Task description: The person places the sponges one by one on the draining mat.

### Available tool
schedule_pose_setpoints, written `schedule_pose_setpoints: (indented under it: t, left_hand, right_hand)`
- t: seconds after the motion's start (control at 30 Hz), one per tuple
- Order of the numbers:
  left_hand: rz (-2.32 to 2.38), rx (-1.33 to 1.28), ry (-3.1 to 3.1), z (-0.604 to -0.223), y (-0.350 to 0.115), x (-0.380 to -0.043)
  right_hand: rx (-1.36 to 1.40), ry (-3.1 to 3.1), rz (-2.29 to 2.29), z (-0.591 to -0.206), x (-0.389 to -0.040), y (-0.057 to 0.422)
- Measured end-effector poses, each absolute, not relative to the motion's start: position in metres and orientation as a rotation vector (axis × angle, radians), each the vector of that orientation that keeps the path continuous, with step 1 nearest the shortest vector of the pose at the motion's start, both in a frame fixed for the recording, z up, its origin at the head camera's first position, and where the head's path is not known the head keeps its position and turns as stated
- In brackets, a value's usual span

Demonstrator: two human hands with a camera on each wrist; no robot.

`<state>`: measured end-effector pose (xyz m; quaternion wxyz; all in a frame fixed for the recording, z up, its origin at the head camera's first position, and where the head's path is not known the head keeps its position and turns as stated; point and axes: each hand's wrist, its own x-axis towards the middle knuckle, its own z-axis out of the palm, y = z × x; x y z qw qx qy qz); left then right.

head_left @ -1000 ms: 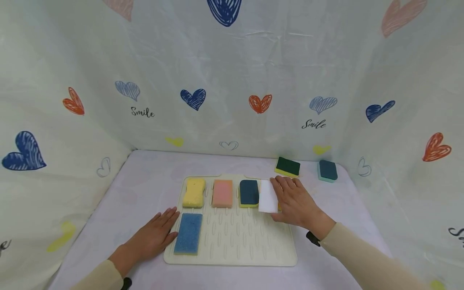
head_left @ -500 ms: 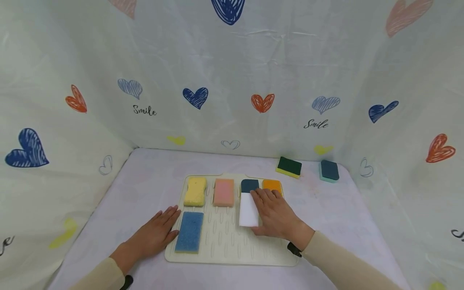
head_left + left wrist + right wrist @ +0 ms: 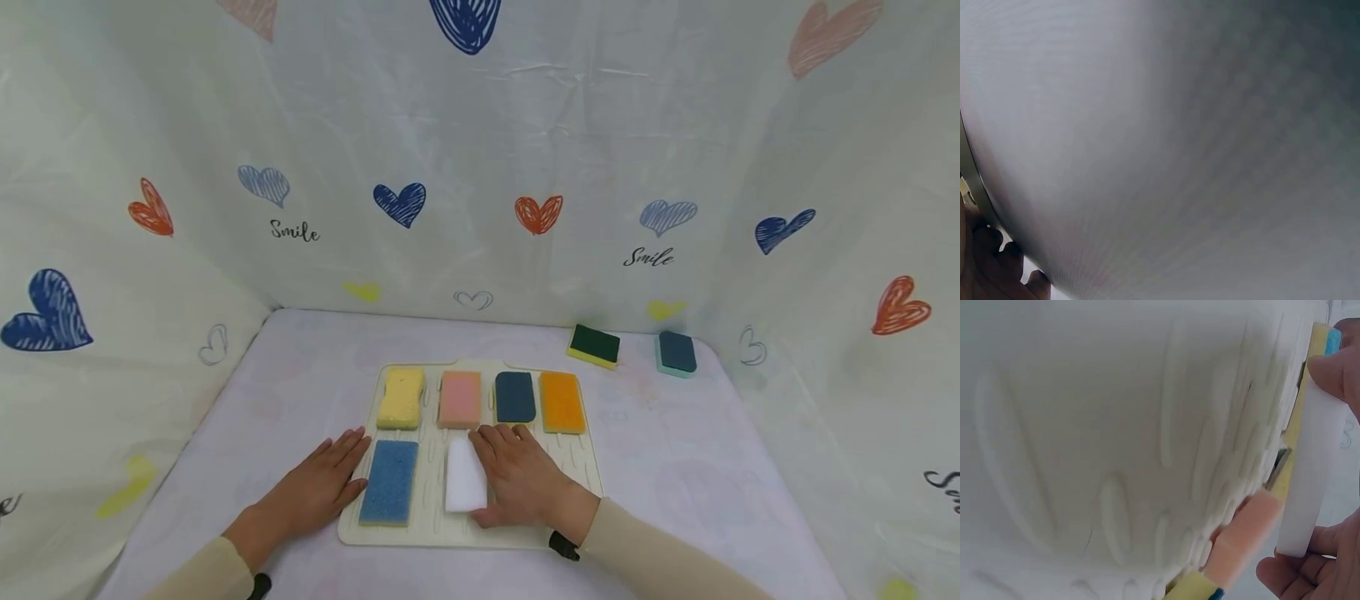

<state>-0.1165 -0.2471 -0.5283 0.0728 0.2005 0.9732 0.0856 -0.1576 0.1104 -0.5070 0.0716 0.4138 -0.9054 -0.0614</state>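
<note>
My right hand [image 3: 517, 479] grips a white sponge [image 3: 466, 477] between thumb and fingers, over the front part of a cream ridged mat [image 3: 435, 535]. In the right wrist view the white sponge [image 3: 1313, 469] shows its long side, thumb at one end and fingertips at the other. My left hand [image 3: 311, 482] lies with fingers extended at the mat's left edge, beside a blue sponge [image 3: 388, 483]. Along the mat's back row lie a yellow sponge [image 3: 401, 398], a pink sponge [image 3: 460, 400], a dark blue scouring sponge [image 3: 515, 397] and an orange sponge [image 3: 562, 402].
Behind the mat, at the right, a green-and-yellow scouring sponge [image 3: 594, 345] and a dark teal sponge [image 3: 677, 353] lie on the pale tablecloth [image 3: 675, 467]. A white curtain printed with hearts [image 3: 480, 150] hangs around the back and sides.
My right hand has carried the white sponge left and toward the front, from over the orange sponge to beside the blue one. The orange sponge is now uncovered. My left hand has stayed put.
</note>
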Motion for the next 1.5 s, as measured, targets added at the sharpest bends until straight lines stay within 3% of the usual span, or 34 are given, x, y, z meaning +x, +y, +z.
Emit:
schedule_pose_setpoints:
  t: [1.5]
  left_hand:
    - [0.244,0.595,2.943,-0.529,-0.245,-0.114]
  right_hand:
    - [1.302,-2.841,-0.153,-0.527,-0.156,0.093]
